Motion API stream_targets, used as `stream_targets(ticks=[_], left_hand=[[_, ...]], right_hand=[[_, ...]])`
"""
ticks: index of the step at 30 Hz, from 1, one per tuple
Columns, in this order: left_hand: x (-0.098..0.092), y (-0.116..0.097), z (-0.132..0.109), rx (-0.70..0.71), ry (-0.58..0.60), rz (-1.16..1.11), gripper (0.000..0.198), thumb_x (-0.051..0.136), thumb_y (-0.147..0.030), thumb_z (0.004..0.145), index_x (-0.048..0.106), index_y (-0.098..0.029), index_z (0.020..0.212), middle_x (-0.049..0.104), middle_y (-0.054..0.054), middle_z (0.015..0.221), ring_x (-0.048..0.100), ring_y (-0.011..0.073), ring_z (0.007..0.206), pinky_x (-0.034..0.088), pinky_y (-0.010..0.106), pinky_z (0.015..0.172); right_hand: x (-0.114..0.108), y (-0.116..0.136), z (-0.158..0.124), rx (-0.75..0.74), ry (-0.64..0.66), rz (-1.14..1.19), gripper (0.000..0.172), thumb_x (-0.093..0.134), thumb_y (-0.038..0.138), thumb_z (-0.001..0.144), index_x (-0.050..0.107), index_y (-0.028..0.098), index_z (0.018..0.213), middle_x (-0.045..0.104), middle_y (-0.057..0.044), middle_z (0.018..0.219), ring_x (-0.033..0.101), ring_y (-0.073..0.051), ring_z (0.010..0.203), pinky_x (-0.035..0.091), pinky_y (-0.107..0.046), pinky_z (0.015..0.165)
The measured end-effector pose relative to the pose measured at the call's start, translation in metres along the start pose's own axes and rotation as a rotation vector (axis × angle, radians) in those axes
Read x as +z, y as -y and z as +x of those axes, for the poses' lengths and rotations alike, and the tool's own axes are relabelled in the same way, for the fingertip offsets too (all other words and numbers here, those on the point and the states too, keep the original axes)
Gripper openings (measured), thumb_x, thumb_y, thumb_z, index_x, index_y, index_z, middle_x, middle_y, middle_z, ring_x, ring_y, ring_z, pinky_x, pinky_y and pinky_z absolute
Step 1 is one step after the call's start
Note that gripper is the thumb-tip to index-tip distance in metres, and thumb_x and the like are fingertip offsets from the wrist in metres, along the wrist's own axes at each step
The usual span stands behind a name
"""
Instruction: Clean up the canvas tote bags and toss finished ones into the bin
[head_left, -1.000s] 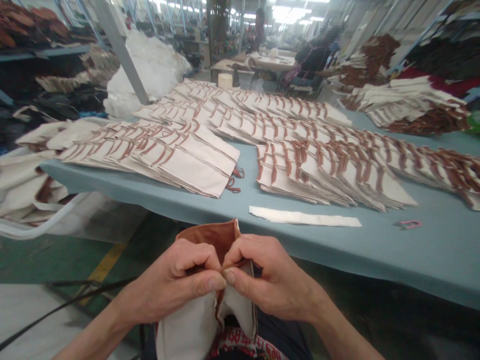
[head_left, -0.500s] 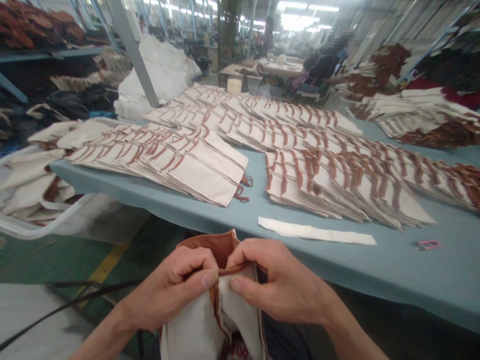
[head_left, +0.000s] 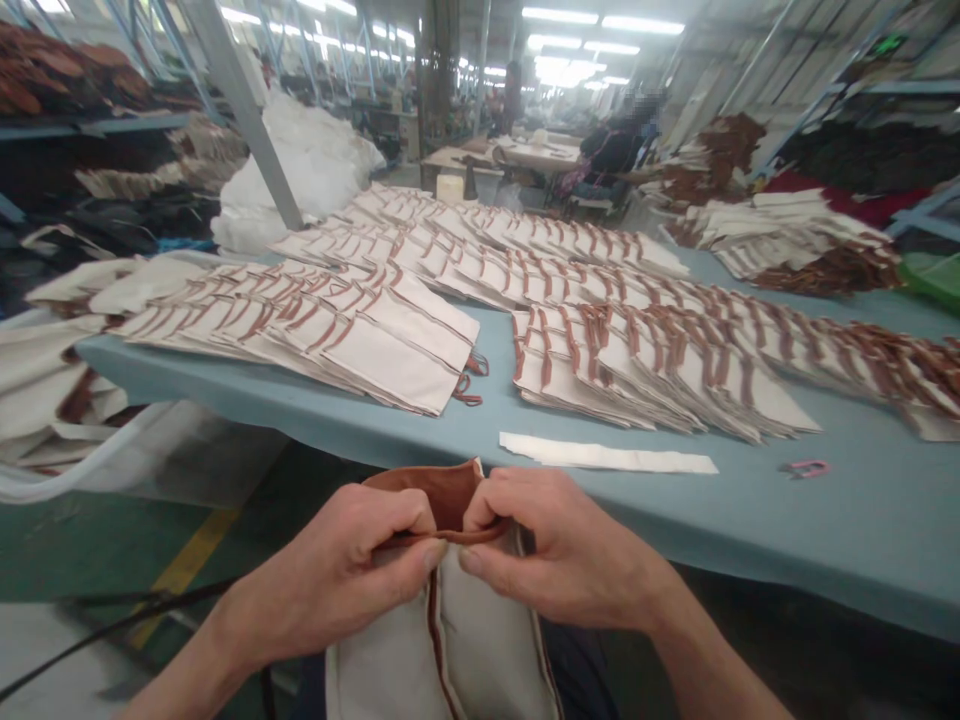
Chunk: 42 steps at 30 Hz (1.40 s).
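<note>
A cream fabric bag (head_left: 495, 635) with brown edging and a brown lining rests upright over my lap. My left hand (head_left: 367, 560) pinches the left part of its near rim, thumb outside and curled fingers inside. Close beside it, my right hand (head_left: 547, 550) grips the same rim in the same way. A short stretch of brown edging shows between the two thumbs. Below them a brown-trimmed seam runs down the bag's front. The fingertips inside the bag are hidden.
On the blue-covered table (head_left: 420, 435) lie overlapping rows of cream panels (head_left: 397, 350) with brown trim. A white strip (head_left: 607, 455) and pink-handled thread snips (head_left: 806, 469) lie near its front edge. A white bin (head_left: 142, 470) of cream pieces stands left. A person (head_left: 611, 150) sits far back.
The near rim has been drawn straighter between my hands, and the bag's front now hangs flatter, covering the opening with red marks seen lower down. My view has shifted slightly.
</note>
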<state>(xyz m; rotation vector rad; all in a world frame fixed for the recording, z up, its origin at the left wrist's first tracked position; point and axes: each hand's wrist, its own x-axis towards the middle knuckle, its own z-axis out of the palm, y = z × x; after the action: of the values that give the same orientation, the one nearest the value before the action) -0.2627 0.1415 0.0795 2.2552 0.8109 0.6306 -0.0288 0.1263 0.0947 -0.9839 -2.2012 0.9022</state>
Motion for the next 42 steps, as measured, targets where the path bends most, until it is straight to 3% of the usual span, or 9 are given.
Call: stream_targets(ticks=[4, 7, 10, 13, 22, 25, 31, 36, 42], left_hand=[[0.008, -0.029, -0.007, 0.037, -0.032, 0.027, 0.027, 0.045, -0.010, 0.086, 0.031, -0.021, 0.065, 0.031, -0.008, 0.058, 0.032, 0.0078, 0.051, 0.024, 0.022, 0.051], [0.006, -0.044, -0.012, 0.034, -0.067, -0.078, 0.029, 0.044, -0.017, 0.091, 0.031, -0.022, 0.065, 0.034, -0.007, 0.058, 0.036, 0.0086, 0.051, 0.029, 0.021, 0.050], [-0.003, -0.045, -0.016, 0.027, -0.047, -0.183, 0.033, 0.046, -0.024, 0.096, 0.034, -0.022, 0.065, 0.037, -0.006, 0.060, 0.039, 0.0096, 0.053, 0.033, 0.020, 0.050], [-0.012, -0.039, -0.018, 0.036, 0.001, -0.197, 0.034, 0.047, -0.028, 0.099, 0.039, -0.021, 0.066, 0.041, -0.005, 0.062, 0.041, 0.0099, 0.055, 0.035, 0.019, 0.051], [-0.017, 0.000, -0.033, -0.098, -0.061, -0.022, 0.036, 0.050, -0.034, 0.102, 0.052, -0.019, 0.069, 0.052, -0.004, 0.066, 0.047, 0.0117, 0.059, 0.039, 0.019, 0.055], [-0.014, 0.010, -0.029, -0.157, 0.008, -0.096, 0.032, 0.052, -0.036, 0.100, 0.055, -0.018, 0.074, 0.056, -0.003, 0.070, 0.051, 0.0130, 0.065, 0.042, 0.020, 0.059], [-0.006, -0.001, -0.003, -0.170, 0.094, -0.299, 0.019, 0.063, -0.035, 0.089, 0.070, -0.017, 0.092, 0.070, 0.001, 0.090, 0.062, 0.0168, 0.083, 0.046, 0.022, 0.077], [0.002, -0.008, 0.016, -0.215, 0.106, -0.451, 0.023, 0.076, -0.038, 0.082, 0.066, -0.017, 0.078, 0.059, -0.004, 0.073, 0.050, 0.0126, 0.070, 0.040, 0.020, 0.067], [0.010, -0.008, 0.023, -0.330, 0.119, -0.552, 0.025, 0.073, -0.031, 0.083, 0.058, -0.016, 0.069, 0.051, -0.006, 0.067, 0.043, 0.0101, 0.063, 0.036, 0.020, 0.060]], right_hand=[[-0.003, 0.006, -0.009, 0.053, -0.009, 0.012, 0.016, 0.079, 0.018, 0.081, 0.064, 0.019, 0.077, 0.064, 0.005, 0.071, 0.053, -0.010, 0.066, 0.036, -0.024, 0.066], [-0.011, 0.006, -0.018, 0.146, -0.011, 0.089, 0.029, 0.088, 0.038, 0.076, 0.066, 0.018, 0.077, 0.061, 0.006, 0.070, 0.048, -0.010, 0.063, 0.034, -0.022, 0.061], [-0.018, 0.002, -0.031, 0.220, 0.016, 0.229, 0.047, 0.084, 0.060, 0.075, 0.065, 0.018, 0.079, 0.053, 0.007, 0.065, 0.040, -0.009, 0.058, 0.030, -0.021, 0.053], [-0.020, 0.000, -0.043, 0.235, 0.050, 0.371, 0.054, 0.081, 0.068, 0.076, 0.063, 0.017, 0.078, 0.047, 0.007, 0.063, 0.035, -0.008, 0.056, 0.026, -0.021, 0.049], [-0.019, 0.003, -0.040, 0.175, -0.004, 0.344, 0.032, 0.079, 0.037, 0.086, 0.058, 0.017, 0.072, 0.047, 0.007, 0.064, 0.035, -0.007, 0.057, 0.027, -0.020, 0.051], [-0.019, 0.004, -0.034, 0.127, 0.009, 0.334, 0.030, 0.075, 0.035, 0.089, 0.058, 0.018, 0.073, 0.047, 0.007, 0.064, 0.036, -0.007, 0.057, 0.028, -0.020, 0.051], [-0.015, 0.008, -0.019, 0.000, 0.037, 0.197, 0.028, 0.076, 0.034, 0.093, 0.060, 0.017, 0.077, 0.053, 0.006, 0.071, 0.044, -0.008, 0.063, 0.031, -0.021, 0.060], [-0.009, 0.008, -0.009, 0.053, 0.050, 0.027, 0.025, 0.078, 0.016, 0.088, 0.057, 0.017, 0.076, 0.056, 0.005, 0.072, 0.046, -0.009, 0.066, 0.030, -0.022, 0.062], [-0.011, 0.005, -0.011, 0.096, 0.090, 0.000, 0.020, 0.071, 0.020, 0.096, 0.058, 0.018, 0.081, 0.058, 0.004, 0.076, 0.048, -0.009, 0.065, 0.032, -0.022, 0.061]])
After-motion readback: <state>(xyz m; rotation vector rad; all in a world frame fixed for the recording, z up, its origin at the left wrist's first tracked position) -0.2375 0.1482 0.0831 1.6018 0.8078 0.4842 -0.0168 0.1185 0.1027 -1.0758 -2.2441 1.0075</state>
